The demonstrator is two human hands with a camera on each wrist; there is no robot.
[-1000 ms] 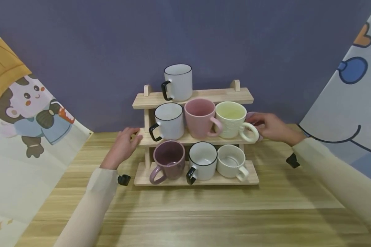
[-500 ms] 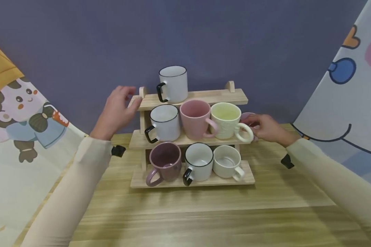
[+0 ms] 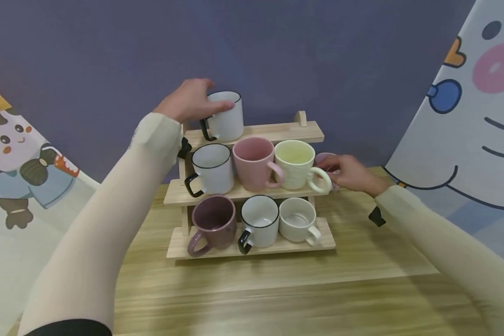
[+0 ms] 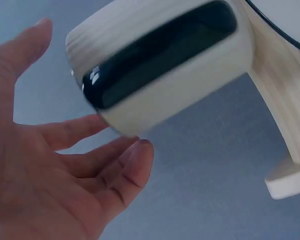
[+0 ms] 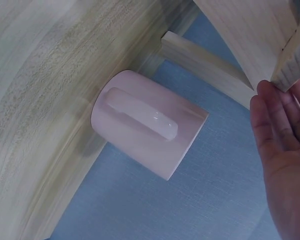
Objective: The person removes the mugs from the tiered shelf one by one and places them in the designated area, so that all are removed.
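At the top shelf my left hand (image 3: 193, 100) reaches round a white mug (image 3: 228, 122) with black rim and handle, thumb before the rim, other fingers behind. In the left wrist view the fingers (image 4: 125, 170) spread beside the mug; firm contact cannot be made out. My right hand (image 3: 348, 172) holds the right end of the three-tier wooden rack (image 3: 285, 134) at its middle shelf. The right wrist view shows its fingertips (image 5: 270, 95) at the board's corner, the thumb out of sight. Beyond that end, a pale pink mug (image 5: 145, 125) stands on the table.
Across the middle shelf stand a white mug (image 3: 214, 172), a pink mug (image 3: 252, 170) and a pale yellow mug (image 3: 291, 172). Below them are a purple mug (image 3: 220, 228), a black-rimmed white mug (image 3: 264, 231) and a cream cup (image 3: 294, 226). A dark blue backdrop (image 3: 277, 56) rises behind.
My left hand has risen from the rack's middle shelf, past the top shelf's left end, to the top white mug. The right hand keeps its place on the rack; the view has shifted slightly.
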